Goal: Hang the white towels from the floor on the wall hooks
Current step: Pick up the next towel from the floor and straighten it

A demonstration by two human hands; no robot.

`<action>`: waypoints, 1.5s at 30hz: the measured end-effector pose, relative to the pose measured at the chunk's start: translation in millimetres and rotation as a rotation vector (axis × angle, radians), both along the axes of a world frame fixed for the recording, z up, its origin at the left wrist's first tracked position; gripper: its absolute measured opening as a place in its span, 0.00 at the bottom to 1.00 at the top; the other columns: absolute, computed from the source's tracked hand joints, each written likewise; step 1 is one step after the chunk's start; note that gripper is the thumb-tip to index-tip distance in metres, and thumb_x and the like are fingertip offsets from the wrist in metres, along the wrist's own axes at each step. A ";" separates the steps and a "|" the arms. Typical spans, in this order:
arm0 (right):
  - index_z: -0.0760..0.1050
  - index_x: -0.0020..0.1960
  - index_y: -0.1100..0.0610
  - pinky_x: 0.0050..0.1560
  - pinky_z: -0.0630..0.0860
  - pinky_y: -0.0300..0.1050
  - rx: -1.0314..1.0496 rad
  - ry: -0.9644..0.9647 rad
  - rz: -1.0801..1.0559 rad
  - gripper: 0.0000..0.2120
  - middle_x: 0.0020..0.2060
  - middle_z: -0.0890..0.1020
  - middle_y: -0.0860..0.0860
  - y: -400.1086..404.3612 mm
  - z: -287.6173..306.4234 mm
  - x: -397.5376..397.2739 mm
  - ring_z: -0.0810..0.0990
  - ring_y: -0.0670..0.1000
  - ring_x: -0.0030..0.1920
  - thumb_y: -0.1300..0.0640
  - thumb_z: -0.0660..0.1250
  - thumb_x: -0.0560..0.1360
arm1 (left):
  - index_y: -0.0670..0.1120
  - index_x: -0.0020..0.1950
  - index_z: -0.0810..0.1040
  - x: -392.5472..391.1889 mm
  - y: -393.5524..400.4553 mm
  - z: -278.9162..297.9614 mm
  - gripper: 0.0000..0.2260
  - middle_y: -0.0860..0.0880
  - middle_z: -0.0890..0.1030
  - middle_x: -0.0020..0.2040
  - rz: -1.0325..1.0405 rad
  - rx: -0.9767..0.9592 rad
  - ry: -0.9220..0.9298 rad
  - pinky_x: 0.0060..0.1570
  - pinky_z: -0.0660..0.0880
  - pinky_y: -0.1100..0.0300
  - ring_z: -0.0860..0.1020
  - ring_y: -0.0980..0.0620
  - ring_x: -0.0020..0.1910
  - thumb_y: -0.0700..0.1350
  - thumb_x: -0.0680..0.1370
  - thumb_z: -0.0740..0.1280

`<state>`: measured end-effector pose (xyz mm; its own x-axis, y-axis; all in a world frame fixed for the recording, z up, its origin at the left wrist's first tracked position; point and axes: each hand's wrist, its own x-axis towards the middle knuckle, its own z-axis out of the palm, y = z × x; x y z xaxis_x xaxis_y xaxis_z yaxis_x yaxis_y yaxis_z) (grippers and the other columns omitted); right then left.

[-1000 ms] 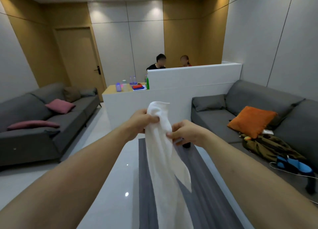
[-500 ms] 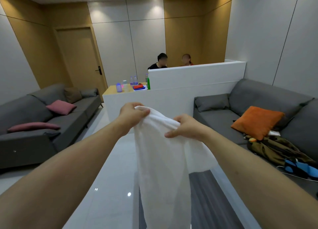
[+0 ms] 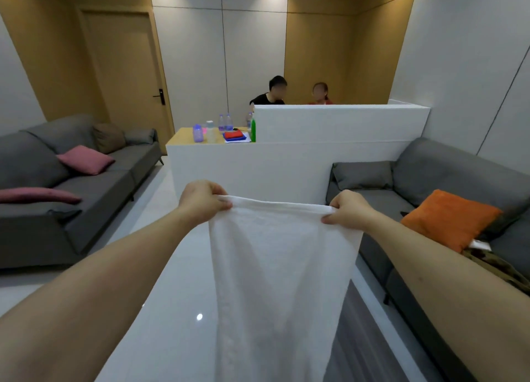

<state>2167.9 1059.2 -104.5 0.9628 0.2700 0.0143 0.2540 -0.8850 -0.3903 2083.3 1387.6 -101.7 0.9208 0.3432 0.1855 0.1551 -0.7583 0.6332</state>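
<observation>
lounge with grey sofas (image 3: 86, 192) either side, white partition counter (image 3: 315, 152) ahead, glossy floor. thin white cotton towel (image 3: 278, 267) hangs spread at chest height, no hooks in view. left hand (image 3: 202, 203) and right hand (image 3: 348, 211) each pinch a top corner. looks light, limp, non-slip; best held by the top hem and draped over a hook at mid-edge.

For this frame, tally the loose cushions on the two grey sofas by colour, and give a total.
Pink cushions: 2, a square one and a flat one, both on the left grey sofa
Brown cushions: 1, left sofa
Grey cushions: 2, one on the left sofa, one on the right grey sofa
Orange cushions: 1, right sofa
Total: 6
</observation>
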 end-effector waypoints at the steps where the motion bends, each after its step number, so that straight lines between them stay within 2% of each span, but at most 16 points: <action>1: 0.78 0.30 0.54 0.32 0.68 0.43 -0.012 0.000 -0.006 0.12 0.30 0.77 0.51 17.0 2.1 18.2 0.78 0.53 0.36 0.51 0.75 0.68 | 0.52 0.39 0.83 17.7 16.3 0.1 0.05 0.52 0.83 0.42 0.005 0.057 0.010 0.40 0.73 0.60 0.79 0.53 0.45 0.51 0.70 0.76; 4: 0.81 0.36 0.56 0.35 0.74 0.45 -0.041 -0.027 -0.044 0.10 0.34 0.81 0.54 65.7 13.4 72.2 0.80 0.54 0.39 0.50 0.75 0.70 | 0.53 0.37 0.80 71.4 64.3 -0.2 0.07 0.51 0.82 0.41 0.011 0.236 0.055 0.37 0.69 0.60 0.77 0.50 0.43 0.54 0.71 0.73; 8: 0.83 0.42 0.51 0.42 0.78 0.47 -0.081 -0.133 -0.121 0.10 0.39 0.82 0.51 112.7 39.1 137.9 0.81 0.53 0.42 0.44 0.75 0.70 | 0.51 0.44 0.79 141.4 110.7 15.3 0.10 0.49 0.80 0.44 0.012 0.457 0.071 0.37 0.68 0.58 0.74 0.48 0.42 0.57 0.76 0.68; 12: 0.82 0.48 0.50 0.48 0.79 0.50 -0.113 -0.250 -0.178 0.08 0.44 0.82 0.51 136.6 67.6 182.5 0.79 0.54 0.45 0.47 0.69 0.76 | 0.51 0.46 0.78 187.1 131.5 46.4 0.09 0.47 0.79 0.46 0.032 0.466 -0.018 0.39 0.68 0.56 0.73 0.46 0.44 0.56 0.78 0.65; 15: 0.82 0.48 0.51 0.46 0.77 0.49 -0.032 -0.341 -0.197 0.06 0.45 0.82 0.50 138.6 88.7 201.9 0.78 0.54 0.45 0.51 0.67 0.78 | 0.50 0.46 0.78 202.7 131.4 72.8 0.08 0.46 0.78 0.45 0.051 0.442 -0.139 0.39 0.66 0.56 0.74 0.44 0.44 0.53 0.79 0.65; 19: 0.81 0.46 0.48 0.46 0.67 0.42 0.060 -0.374 -0.172 0.03 0.47 0.82 0.49 122.7 108.4 208.4 0.74 0.51 0.45 0.51 0.68 0.77 | 0.48 0.50 0.80 199.8 120.9 95.1 0.09 0.44 0.79 0.45 0.091 0.456 -0.260 0.38 0.65 0.56 0.71 0.44 0.42 0.52 0.80 0.64; 23: 0.84 0.52 0.51 0.50 0.69 0.41 0.192 -0.420 -0.138 0.07 0.51 0.84 0.49 93.5 93.6 187.8 0.76 0.50 0.49 0.54 0.69 0.77 | 0.47 0.51 0.81 175.1 98.6 92.9 0.09 0.43 0.80 0.46 0.080 0.471 -0.297 0.39 0.67 0.54 0.74 0.42 0.44 0.51 0.80 0.65; 27: 0.84 0.51 0.54 0.52 0.73 0.43 0.231 -0.353 -0.071 0.07 0.49 0.85 0.52 50.8 52.4 141.9 0.80 0.53 0.51 0.55 0.71 0.75 | 0.49 0.49 0.81 130.2 58.1 59.8 0.08 0.44 0.81 0.45 0.060 0.427 -0.244 0.42 0.72 0.54 0.76 0.42 0.45 0.51 0.79 0.66; 30: 0.85 0.50 0.54 0.49 0.72 0.42 0.211 -0.276 -0.043 0.06 0.46 0.85 0.54 11.2 4.7 99.4 0.80 0.56 0.50 0.55 0.72 0.74 | 0.49 0.46 0.81 85.2 18.6 16.7 0.07 0.46 0.82 0.43 0.059 0.383 -0.170 0.42 0.73 0.54 0.77 0.43 0.44 0.50 0.78 0.67; 34: 0.85 0.53 0.55 0.51 0.73 0.42 0.163 -0.102 -0.020 0.08 0.49 0.85 0.56 -39.1 -71.6 39.2 0.80 0.57 0.52 0.60 0.69 0.75 | 0.51 0.46 0.82 14.0 -39.2 -60.3 0.05 0.47 0.82 0.44 0.122 0.368 -0.045 0.39 0.68 0.57 0.76 0.45 0.43 0.49 0.77 0.68; 41: 0.84 0.54 0.55 0.55 0.76 0.47 -0.002 0.142 0.003 0.09 0.51 0.85 0.56 -119.1 -191.0 -61.6 0.80 0.57 0.54 0.60 0.67 0.77 | 0.51 0.46 0.82 -98.5 -121.1 -175.8 0.06 0.53 0.79 0.37 0.029 0.337 0.250 0.32 0.64 0.61 0.75 0.52 0.38 0.44 0.79 0.66; 45: 0.84 0.53 0.53 0.51 0.78 0.47 -0.053 0.253 -0.029 0.09 0.48 0.85 0.54 -156.7 -248.0 -127.1 0.81 0.55 0.48 0.59 0.67 0.77 | 0.50 0.46 0.82 -161.0 -153.0 -237.0 0.06 0.55 0.76 0.36 -0.036 0.294 0.400 0.32 0.65 0.62 0.74 0.54 0.37 0.45 0.79 0.66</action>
